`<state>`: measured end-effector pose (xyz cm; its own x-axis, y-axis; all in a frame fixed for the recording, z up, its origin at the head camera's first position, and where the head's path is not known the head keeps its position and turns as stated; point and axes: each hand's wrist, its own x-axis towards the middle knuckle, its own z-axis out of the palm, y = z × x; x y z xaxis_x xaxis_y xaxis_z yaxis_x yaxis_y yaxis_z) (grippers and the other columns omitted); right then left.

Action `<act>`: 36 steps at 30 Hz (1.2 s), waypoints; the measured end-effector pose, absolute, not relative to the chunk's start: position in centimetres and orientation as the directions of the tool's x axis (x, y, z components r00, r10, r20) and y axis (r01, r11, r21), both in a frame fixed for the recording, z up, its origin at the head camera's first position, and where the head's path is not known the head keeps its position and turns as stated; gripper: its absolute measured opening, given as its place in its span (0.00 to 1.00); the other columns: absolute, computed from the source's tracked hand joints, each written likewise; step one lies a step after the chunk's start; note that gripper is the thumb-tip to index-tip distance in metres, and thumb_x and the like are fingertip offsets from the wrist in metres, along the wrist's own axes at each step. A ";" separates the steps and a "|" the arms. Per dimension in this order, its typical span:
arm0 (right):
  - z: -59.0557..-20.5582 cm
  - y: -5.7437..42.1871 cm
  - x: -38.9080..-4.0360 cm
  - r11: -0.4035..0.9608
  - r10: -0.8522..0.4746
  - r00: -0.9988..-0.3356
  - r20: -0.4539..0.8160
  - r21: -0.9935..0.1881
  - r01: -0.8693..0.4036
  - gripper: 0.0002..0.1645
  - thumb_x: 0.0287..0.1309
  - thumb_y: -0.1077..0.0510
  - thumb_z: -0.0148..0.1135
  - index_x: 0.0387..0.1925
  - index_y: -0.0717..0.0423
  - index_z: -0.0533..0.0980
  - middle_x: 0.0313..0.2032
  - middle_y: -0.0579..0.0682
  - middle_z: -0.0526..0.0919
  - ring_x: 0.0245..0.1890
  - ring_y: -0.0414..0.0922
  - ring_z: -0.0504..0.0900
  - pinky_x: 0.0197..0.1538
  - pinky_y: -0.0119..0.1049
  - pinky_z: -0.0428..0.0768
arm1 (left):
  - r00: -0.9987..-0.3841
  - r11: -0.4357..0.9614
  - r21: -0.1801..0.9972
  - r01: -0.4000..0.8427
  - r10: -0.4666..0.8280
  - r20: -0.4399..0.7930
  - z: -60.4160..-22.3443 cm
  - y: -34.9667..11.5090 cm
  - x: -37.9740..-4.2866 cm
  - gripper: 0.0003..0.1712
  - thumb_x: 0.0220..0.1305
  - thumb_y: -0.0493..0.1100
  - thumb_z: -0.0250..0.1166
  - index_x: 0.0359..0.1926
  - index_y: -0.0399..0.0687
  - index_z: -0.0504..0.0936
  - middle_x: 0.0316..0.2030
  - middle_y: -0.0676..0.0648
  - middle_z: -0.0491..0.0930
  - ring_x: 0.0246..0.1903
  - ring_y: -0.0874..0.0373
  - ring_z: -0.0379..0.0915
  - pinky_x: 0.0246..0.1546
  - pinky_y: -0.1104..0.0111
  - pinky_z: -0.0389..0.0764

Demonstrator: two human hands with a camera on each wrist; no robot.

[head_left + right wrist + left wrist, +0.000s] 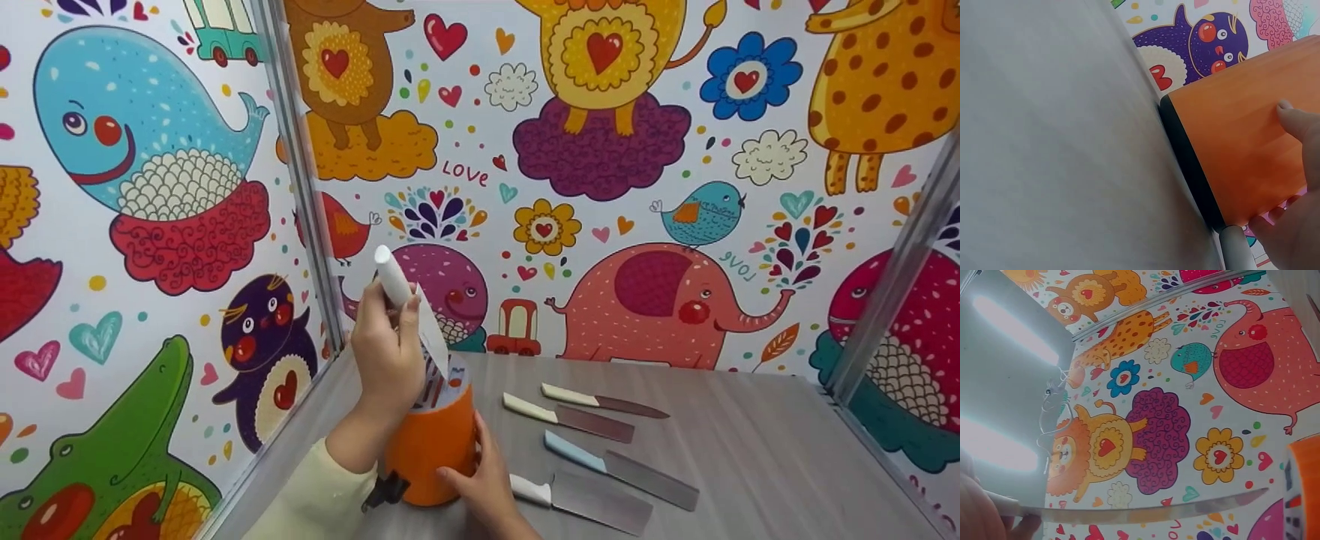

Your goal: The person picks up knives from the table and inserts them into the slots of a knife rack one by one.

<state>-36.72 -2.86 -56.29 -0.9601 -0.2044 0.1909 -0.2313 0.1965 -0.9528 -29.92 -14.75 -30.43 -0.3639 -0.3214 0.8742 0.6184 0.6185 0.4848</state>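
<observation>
My left hand (390,352) grips the white handle of a knife (431,330), its blade slanting down with the tip over the slotted top of an orange knife block (431,450). In the left wrist view the blade (1151,513) points at the block (1306,478), a small gap short of it. My right hand (487,472) holds the block low on its side, thumb (1294,121) on the front and fingers round the edge. The block stands upright on its black base (1190,163).
Right of the block lie a cream-handled pointed knife (600,400), a cream-handled cleaver (570,418), a blue-handled cleaver (622,469) and a white-handled cleaver (592,501). A black object (386,491) is at the block's left. Printed walls (480,277) enclose the grey table (757,442).
</observation>
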 end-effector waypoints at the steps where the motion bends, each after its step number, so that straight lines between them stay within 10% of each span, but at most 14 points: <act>1: -56.3 -2.9 -36.7 0.193 -0.205 -0.961 0.185 -0.955 -0.225 0.65 0.44 0.37 0.76 0.77 0.44 0.50 0.73 0.50 0.63 0.70 0.52 0.66 0.69 0.57 0.68 | -0.376 0.620 0.490 0.613 -0.317 0.871 -30.6 -14.7 -30.3 0.19 0.70 0.39 0.60 0.58 0.34 0.72 0.47 0.40 0.80 0.41 0.54 0.77 0.44 0.60 0.85; 36: -56.4 -3.0 -36.8 0.161 -0.185 -0.960 0.211 -0.957 -0.241 0.61 0.42 0.39 0.78 0.75 0.39 0.55 0.69 0.46 0.68 0.68 0.49 0.69 0.68 0.56 0.70 | -0.665 0.471 0.714 0.518 -0.303 0.683 -36.2 -14.7 -35.7 0.21 0.73 0.42 0.58 0.63 0.39 0.70 0.52 0.40 0.78 0.51 0.48 0.78 0.55 0.51 0.81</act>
